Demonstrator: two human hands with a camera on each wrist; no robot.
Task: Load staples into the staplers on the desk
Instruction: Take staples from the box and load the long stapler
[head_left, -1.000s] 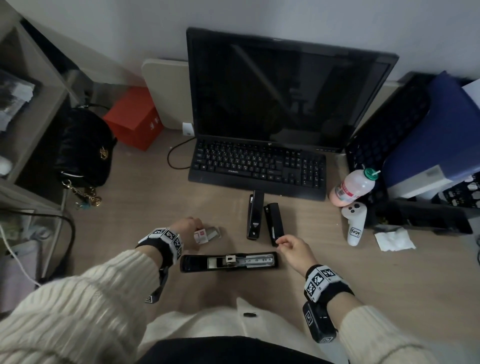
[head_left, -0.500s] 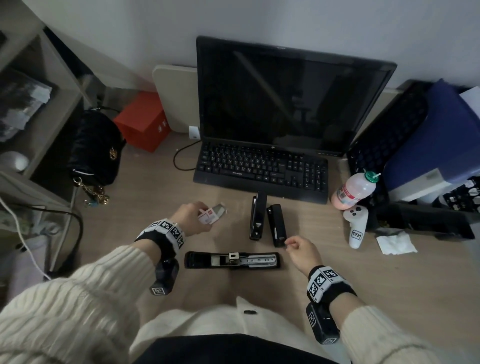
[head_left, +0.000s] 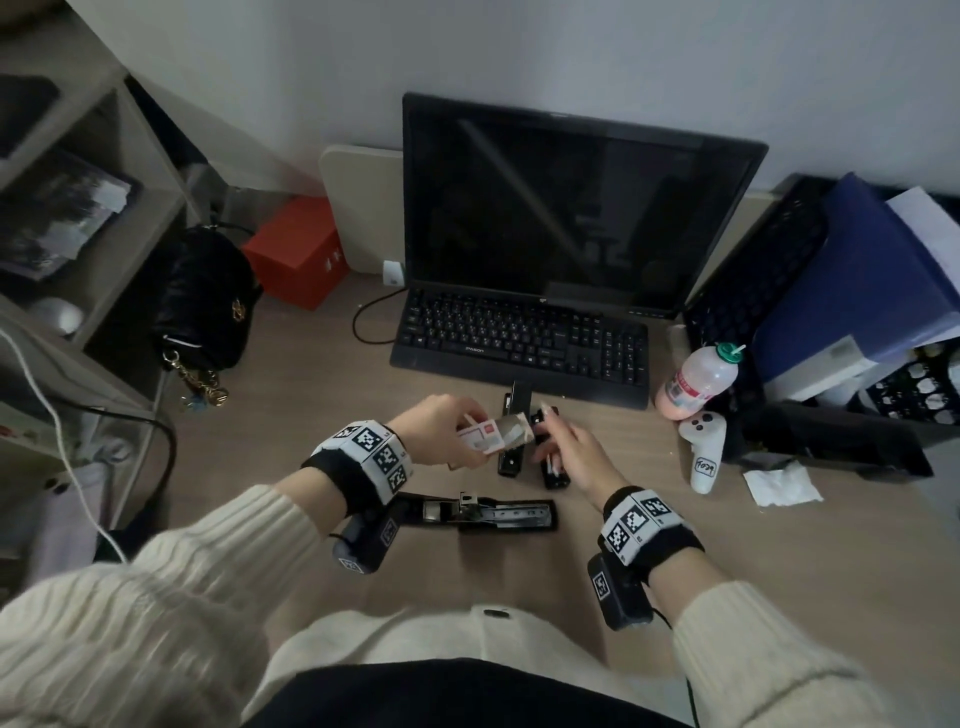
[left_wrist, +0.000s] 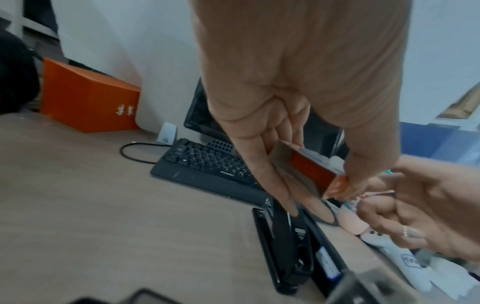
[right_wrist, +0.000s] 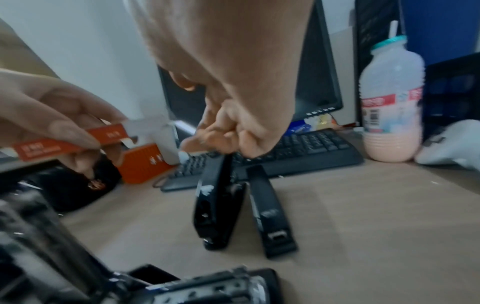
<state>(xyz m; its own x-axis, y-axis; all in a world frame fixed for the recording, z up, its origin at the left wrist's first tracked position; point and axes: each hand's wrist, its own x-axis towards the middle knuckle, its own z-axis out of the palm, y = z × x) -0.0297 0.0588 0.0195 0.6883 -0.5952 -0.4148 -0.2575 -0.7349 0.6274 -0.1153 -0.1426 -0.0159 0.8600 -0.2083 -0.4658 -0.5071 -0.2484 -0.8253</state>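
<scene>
My left hand (head_left: 451, 432) holds a small red and white staple box (head_left: 480, 437) in the air, its grey inner tray (head_left: 515, 431) slid out to the right. My right hand (head_left: 544, 429) has curled fingers whose tips meet the tray's end; the right wrist view shows them at the tray (right_wrist: 168, 142). Right under both hands lie two closed black staplers (head_left: 509, 461) (head_left: 554, 475), side by side. A third stapler (head_left: 493, 514) lies opened flat nearer to me, its metal channel facing up.
A black keyboard (head_left: 519, 348) and monitor (head_left: 571, 208) stand behind the staplers. To the right are a pink bottle (head_left: 696, 384), a white controller (head_left: 704, 449), a crumpled tissue (head_left: 779, 483) and a black tray (head_left: 831, 441). A black handbag (head_left: 202, 296) and red box (head_left: 296, 254) sit left.
My left hand lifted the staple box off the desk and carried it right, over the closed staplers. My right hand rose from the desk to meet the tray's end.
</scene>
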